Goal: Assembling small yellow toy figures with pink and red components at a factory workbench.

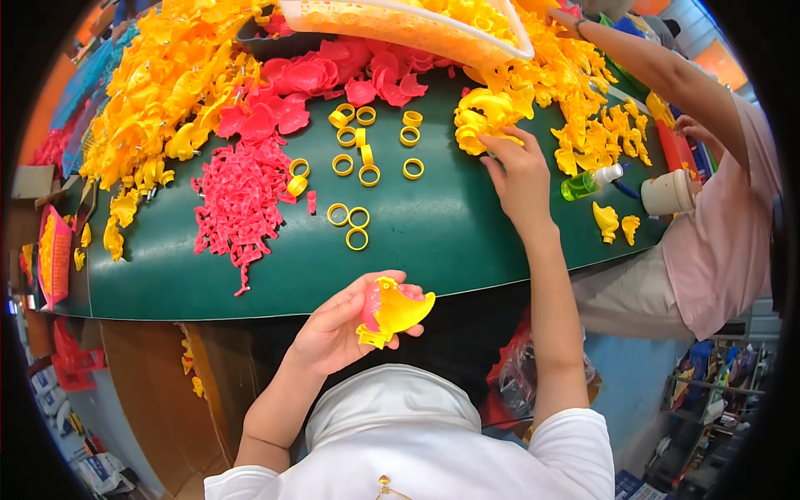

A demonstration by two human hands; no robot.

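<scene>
My left hand is closed around a plastic piece near the table's front edge. The piece has a curved, pointed yellow shell and a rounded pink part behind it. On the right, my right hand reaches over the green table with thumb and fingers apart. Its fingertips touch a small heap of curved yellow plastic parts, and no part is visibly lifted from it. Several yellow rings lie between the hands and the piles, some singly and some touching.
Small pink parts lie heaped left of the rings. Larger yellow parts, pink shells and a clear bin fill the far side. A co-worker's arm reaches in at right, near a green spray bottle and white cup.
</scene>
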